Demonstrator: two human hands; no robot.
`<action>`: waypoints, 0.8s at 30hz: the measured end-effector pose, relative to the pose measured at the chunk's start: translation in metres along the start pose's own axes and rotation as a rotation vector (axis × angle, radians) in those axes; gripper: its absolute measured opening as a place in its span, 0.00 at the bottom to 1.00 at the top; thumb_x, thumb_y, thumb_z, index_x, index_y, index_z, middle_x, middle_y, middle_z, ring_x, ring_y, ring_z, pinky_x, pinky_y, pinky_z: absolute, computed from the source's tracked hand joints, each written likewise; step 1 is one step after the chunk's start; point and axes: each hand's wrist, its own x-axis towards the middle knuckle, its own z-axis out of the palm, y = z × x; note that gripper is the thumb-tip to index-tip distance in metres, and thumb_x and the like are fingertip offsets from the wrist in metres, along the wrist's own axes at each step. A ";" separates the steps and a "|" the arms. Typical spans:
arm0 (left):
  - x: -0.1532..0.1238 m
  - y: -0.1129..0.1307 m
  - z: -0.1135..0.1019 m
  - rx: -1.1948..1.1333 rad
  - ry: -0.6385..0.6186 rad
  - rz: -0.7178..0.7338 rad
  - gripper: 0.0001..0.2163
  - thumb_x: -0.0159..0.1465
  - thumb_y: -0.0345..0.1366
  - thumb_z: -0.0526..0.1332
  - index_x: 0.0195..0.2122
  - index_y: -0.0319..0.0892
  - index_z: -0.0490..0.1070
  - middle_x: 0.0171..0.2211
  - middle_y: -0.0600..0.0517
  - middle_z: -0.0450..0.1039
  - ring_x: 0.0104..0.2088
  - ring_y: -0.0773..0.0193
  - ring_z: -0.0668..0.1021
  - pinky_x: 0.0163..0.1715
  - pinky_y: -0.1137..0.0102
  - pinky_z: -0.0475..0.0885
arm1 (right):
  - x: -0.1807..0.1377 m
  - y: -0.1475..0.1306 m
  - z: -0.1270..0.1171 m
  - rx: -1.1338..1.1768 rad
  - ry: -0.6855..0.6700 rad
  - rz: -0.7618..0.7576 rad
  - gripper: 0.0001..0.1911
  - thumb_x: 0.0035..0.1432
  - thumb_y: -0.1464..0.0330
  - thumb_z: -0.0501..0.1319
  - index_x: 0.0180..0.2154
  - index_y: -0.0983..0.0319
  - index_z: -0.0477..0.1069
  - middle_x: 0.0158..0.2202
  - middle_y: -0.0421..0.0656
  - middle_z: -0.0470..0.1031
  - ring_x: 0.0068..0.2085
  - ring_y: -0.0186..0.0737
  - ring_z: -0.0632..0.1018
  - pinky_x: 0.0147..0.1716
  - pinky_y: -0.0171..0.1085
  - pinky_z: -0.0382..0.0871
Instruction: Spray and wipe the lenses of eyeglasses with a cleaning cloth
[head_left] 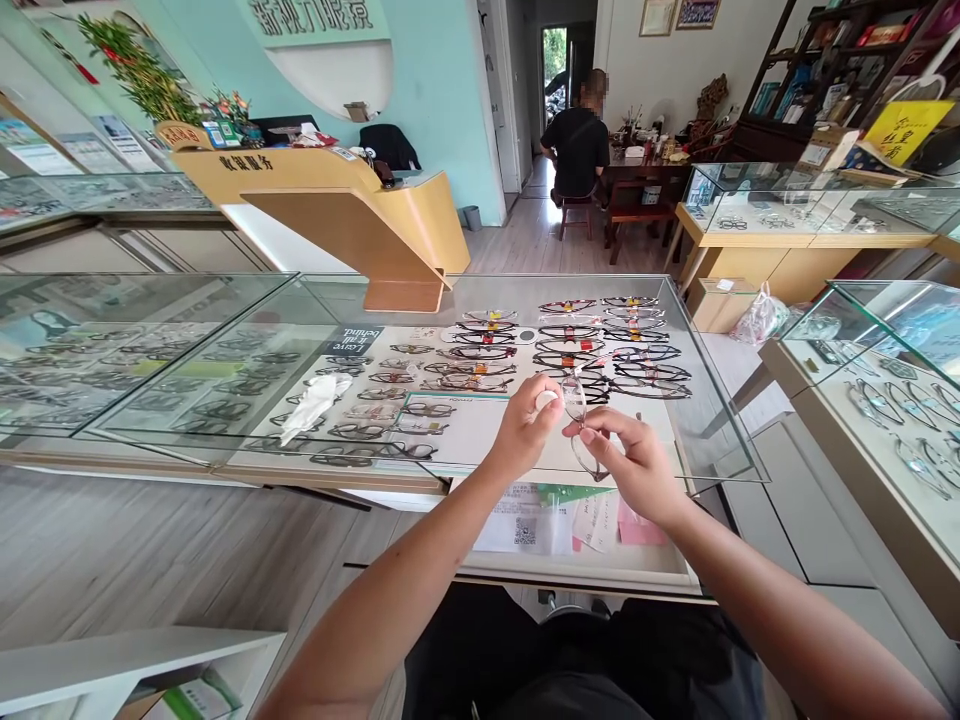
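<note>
My left hand (525, 425) is closed around a small white object, perhaps a cloth, and presses it against the lens of a pair of glasses (576, 400). My right hand (634, 465) pinches the thin frame of the same glasses from the right, with the lower lens hanging below my fingers. Both hands hover above the glass top of a display case (705, 400). Rows of eyeglass frames (592, 345) lie inside the case beyond my hands.
A crumpled white cloth (315, 400) lies in the case at left. Papers (555, 520) sit under the glass near me. More glass cases (885, 400) stand on the right and left. A wooden reception counter (337, 215) is behind. A person (577, 140) sits at a far table.
</note>
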 end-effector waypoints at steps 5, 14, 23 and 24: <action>-0.002 -0.002 0.000 -0.065 -0.026 -0.016 0.24 0.71 0.63 0.57 0.35 0.46 0.69 0.33 0.52 0.70 0.36 0.56 0.72 0.42 0.61 0.66 | 0.003 -0.001 -0.004 0.052 0.050 0.030 0.16 0.73 0.53 0.63 0.42 0.55 0.85 0.44 0.45 0.85 0.39 0.44 0.77 0.38 0.42 0.76; -0.010 0.006 0.006 0.136 -0.170 0.090 0.21 0.70 0.60 0.60 0.35 0.47 0.70 0.35 0.49 0.72 0.41 0.51 0.72 0.45 0.58 0.66 | 0.011 -0.004 -0.012 0.135 0.202 0.038 0.18 0.68 0.49 0.66 0.37 0.55 0.84 0.36 0.43 0.82 0.39 0.45 0.78 0.45 0.44 0.77; -0.005 0.002 -0.002 -0.004 -0.086 0.011 0.28 0.70 0.69 0.54 0.39 0.47 0.70 0.36 0.50 0.70 0.36 0.56 0.70 0.40 0.61 0.66 | 0.011 -0.006 -0.012 0.165 0.211 0.051 0.17 0.69 0.52 0.66 0.36 0.56 0.84 0.36 0.43 0.82 0.38 0.43 0.76 0.43 0.42 0.74; -0.002 0.000 -0.005 -0.015 -0.028 -0.009 0.28 0.69 0.69 0.55 0.39 0.46 0.70 0.35 0.51 0.70 0.35 0.57 0.70 0.39 0.61 0.66 | 0.011 -0.005 -0.013 0.166 0.214 0.052 0.17 0.69 0.52 0.66 0.36 0.56 0.84 0.37 0.43 0.82 0.38 0.43 0.76 0.43 0.43 0.73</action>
